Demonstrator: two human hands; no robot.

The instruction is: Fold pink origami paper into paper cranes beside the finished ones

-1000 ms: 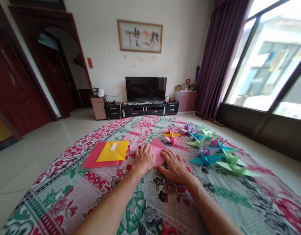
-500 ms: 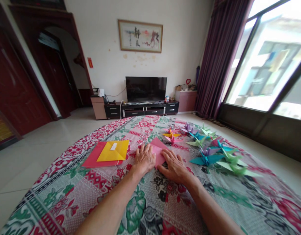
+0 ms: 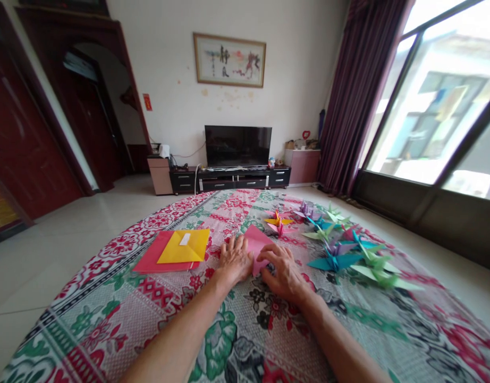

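A pink sheet of origami paper (image 3: 254, 240), partly folded, lies on the patterned tablecloth between my hands. My left hand (image 3: 236, 259) rests flat on its left side, fingers stretched forward. At the right lower edge, my right hand (image 3: 282, 269) has its fingers bent and pinches the paper between thumb and fingertips; the hand hides part of the sheet. Just beyond sit a yellow paper crane (image 3: 277, 218) and a pink paper crane (image 3: 280, 229).
Left of my hands, a yellow paper square (image 3: 185, 250) with a white label lies on red paper sheets (image 3: 149, 252). Several folded cranes, among them a blue crane (image 3: 336, 258) and a green crane (image 3: 382, 268), stand to the right. A television (image 3: 237, 146) is beyond the table.
My right hand has gone from lying flat on the pink paper to bent fingers pinching its edge. My left hand stays in place.
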